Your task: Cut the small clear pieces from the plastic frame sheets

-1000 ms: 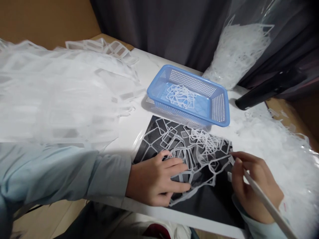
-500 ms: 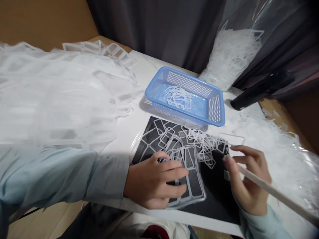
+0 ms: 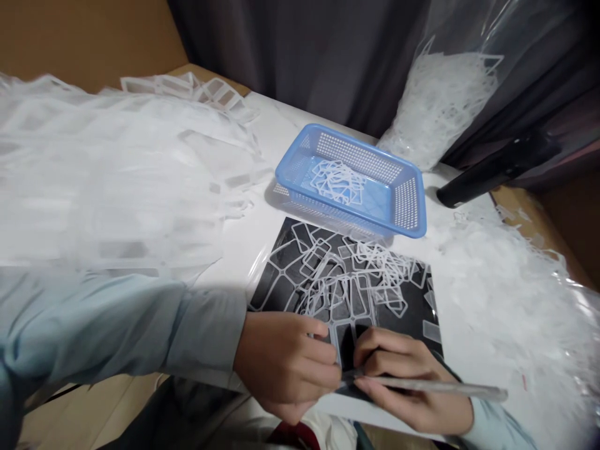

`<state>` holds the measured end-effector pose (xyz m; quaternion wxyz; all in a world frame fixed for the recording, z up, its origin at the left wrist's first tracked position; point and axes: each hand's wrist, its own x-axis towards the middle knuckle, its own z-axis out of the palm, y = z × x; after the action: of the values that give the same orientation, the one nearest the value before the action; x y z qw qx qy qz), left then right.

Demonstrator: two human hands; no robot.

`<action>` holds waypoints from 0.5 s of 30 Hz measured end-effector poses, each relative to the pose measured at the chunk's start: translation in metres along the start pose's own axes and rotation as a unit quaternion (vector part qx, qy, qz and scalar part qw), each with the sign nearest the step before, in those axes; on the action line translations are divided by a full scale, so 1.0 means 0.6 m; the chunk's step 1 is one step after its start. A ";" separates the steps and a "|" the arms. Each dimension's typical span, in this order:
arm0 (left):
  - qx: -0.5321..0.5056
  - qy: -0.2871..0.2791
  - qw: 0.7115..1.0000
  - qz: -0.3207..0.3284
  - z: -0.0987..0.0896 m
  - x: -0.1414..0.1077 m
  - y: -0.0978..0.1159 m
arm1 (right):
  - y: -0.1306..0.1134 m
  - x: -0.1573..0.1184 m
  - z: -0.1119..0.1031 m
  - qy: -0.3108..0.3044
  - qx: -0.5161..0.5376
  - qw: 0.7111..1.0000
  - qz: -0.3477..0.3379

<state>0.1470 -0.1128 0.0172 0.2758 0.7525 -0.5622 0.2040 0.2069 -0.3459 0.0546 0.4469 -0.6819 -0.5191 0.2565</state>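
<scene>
My left hand [image 3: 290, 362] is closed at the near left of a translucent plastic sheet of joined rectangular frames [image 3: 352, 320], its fingertips pinching the sheet's near edge. Close beside it, my right hand [image 3: 412, 378] is closed around a slim pale stick-like tool [image 3: 440, 385]. The tool lies across the fingers, its thin tip pointing left to where the left fingertips are; what the tip touches is hidden. Under the sheet lies a black mat [image 3: 412, 315]. Loose white rectangular frames [image 3: 384, 262] lie heaped on the mat's far side.
A blue basket [image 3: 417, 206] behind the mat holds several white frames [image 3: 338, 181]. Stacked frame sheets [image 3: 117, 181] fill the left. A clear bag of white pieces [image 3: 440, 100] and a black cylindrical object [image 3: 487, 175] stand at the back right. White scraps [image 3: 506, 300] cover the right side.
My right hand has moved left and nearer to me, beside the left hand, and the tool has swung level. The loose frame at its fingertips is gone from them. My left fingers have curled closed.
</scene>
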 end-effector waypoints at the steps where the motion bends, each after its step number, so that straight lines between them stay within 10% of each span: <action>1: -0.003 -0.004 1.000 -0.002 0.000 0.001 -0.001 | 0.001 0.000 0.002 -0.002 -0.007 1.000 -0.001; 15: -0.044 -0.051 0.997 -0.029 -0.006 0.007 -0.006 | 0.000 -0.014 0.030 0.000 -0.276 0.940 -0.200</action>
<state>0.1519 -0.1125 0.0218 0.2855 0.7652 -0.5616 0.1326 0.1896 -0.3477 0.0452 0.2833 -0.6606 -0.6952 0.0083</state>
